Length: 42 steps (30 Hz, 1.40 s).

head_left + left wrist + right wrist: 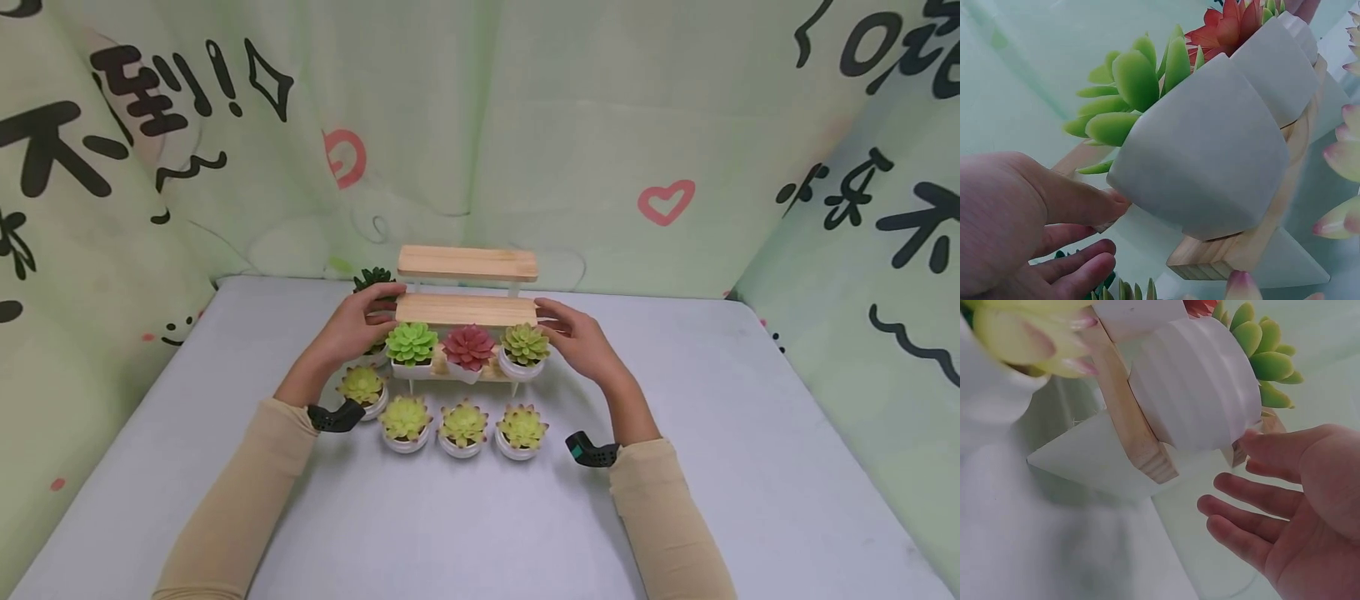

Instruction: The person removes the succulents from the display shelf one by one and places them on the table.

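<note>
A tiered wooden plant stand [467, 310] stands on the table, its lowest board holding a green succulent [412, 342], a red succulent [468, 346] and a yellow-green succulent [525, 343], all in white pots. My left hand [358, 321] grips the left end of the middle board, thumb in front, behind the square white pot [1204, 150]. At the opposite end my right hand [579, 337] holds the same board between thumb and forefinger, beside the ribbed round pot [1194, 384]. Its other fingers [1247, 537] extend past the board. The pots partly hide both contacts.
Before the stand is a row of potted yellow-green succulents [462, 425], with another [362, 386] at its left. A dark green succulent [372, 279] stands behind my left hand. The white table [675, 375] meets a printed curtain [585, 150] at the back and sides.
</note>
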Each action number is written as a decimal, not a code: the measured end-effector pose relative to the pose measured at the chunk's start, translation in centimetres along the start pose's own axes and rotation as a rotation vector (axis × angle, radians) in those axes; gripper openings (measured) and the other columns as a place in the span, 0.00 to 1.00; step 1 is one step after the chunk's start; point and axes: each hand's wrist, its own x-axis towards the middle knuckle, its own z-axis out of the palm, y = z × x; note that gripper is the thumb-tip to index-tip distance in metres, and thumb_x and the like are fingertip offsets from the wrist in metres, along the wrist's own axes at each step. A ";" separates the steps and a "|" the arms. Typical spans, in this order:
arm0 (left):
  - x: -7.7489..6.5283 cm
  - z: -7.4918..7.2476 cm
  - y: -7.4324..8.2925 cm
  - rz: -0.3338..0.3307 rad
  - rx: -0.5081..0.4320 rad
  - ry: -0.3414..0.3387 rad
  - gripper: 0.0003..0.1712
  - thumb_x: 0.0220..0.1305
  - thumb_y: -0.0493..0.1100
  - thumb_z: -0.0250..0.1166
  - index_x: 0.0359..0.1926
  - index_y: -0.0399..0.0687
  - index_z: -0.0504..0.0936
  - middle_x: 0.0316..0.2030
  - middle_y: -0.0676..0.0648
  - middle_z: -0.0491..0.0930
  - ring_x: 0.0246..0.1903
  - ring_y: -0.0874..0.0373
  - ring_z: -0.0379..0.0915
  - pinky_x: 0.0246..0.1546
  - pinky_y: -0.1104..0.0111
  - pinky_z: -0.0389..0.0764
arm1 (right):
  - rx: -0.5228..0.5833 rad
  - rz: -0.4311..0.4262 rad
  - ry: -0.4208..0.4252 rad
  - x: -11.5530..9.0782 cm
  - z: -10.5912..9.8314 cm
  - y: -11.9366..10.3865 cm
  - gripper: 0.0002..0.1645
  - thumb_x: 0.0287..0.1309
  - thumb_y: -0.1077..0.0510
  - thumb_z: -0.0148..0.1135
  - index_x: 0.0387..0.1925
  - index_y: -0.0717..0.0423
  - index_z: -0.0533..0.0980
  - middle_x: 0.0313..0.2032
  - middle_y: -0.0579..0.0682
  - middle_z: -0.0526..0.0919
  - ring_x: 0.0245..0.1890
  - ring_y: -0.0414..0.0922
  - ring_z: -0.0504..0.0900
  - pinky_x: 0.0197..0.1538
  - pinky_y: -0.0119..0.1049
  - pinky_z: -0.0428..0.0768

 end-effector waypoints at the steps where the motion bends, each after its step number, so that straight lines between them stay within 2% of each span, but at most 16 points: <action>1: 0.0 0.1 0.0 -0.004 -0.001 -0.003 0.30 0.67 0.32 0.58 0.69 0.45 0.64 0.66 0.37 0.66 0.63 0.41 0.68 0.63 0.53 0.74 | -0.002 0.003 0.000 -0.1 -0.1 0.1 0.31 0.69 0.59 0.53 0.71 0.50 0.61 0.65 0.60 0.71 0.63 0.56 0.74 0.64 0.51 0.74; 6: 0.1 0.2 -0.2 -0.013 -0.004 -0.010 0.30 0.68 0.32 0.58 0.69 0.49 0.65 0.67 0.39 0.66 0.64 0.41 0.67 0.63 0.53 0.73 | -0.002 0.008 -0.004 -0.9 -0.5 0.6 0.31 0.68 0.60 0.54 0.71 0.53 0.62 0.64 0.58 0.72 0.63 0.56 0.74 0.63 0.52 0.75; 16: -0.1 0.0 -0.1 -0.012 -0.024 -0.013 0.30 0.68 0.31 0.56 0.69 0.48 0.64 0.68 0.39 0.64 0.66 0.41 0.65 0.64 0.53 0.73 | 0.052 0.007 -0.057 -2.8 -0.5 1.4 0.34 0.58 0.56 0.67 0.66 0.53 0.68 0.64 0.56 0.72 0.64 0.55 0.73 0.65 0.49 0.73; 24: 0.0 -0.3 -0.1 -0.007 -0.036 -0.022 0.30 0.68 0.31 0.56 0.69 0.47 0.63 0.69 0.39 0.62 0.66 0.41 0.64 0.64 0.52 0.72 | 0.099 0.000 -0.080 -3.7 -0.4 1.1 0.41 0.52 0.54 0.72 0.66 0.55 0.66 0.65 0.57 0.71 0.63 0.55 0.74 0.65 0.49 0.74; 32: -0.1 -0.3 -0.1 0.009 -0.047 -0.025 0.31 0.68 0.30 0.56 0.70 0.42 0.61 0.69 0.38 0.62 0.66 0.41 0.64 0.63 0.53 0.73 | 0.093 -0.035 -0.032 -4.2 0.2 0.1 0.41 0.51 0.53 0.73 0.65 0.55 0.68 0.62 0.58 0.74 0.60 0.55 0.77 0.62 0.47 0.77; 42: 0.2 0.3 0.0 -0.020 -0.075 0.009 0.35 0.66 0.31 0.59 0.71 0.45 0.60 0.69 0.38 0.63 0.66 0.43 0.65 0.64 0.57 0.73 | 0.080 -0.041 0.002 -4.3 0.9 0.1 0.40 0.49 0.53 0.74 0.64 0.56 0.70 0.58 0.58 0.78 0.56 0.53 0.78 0.60 0.48 0.78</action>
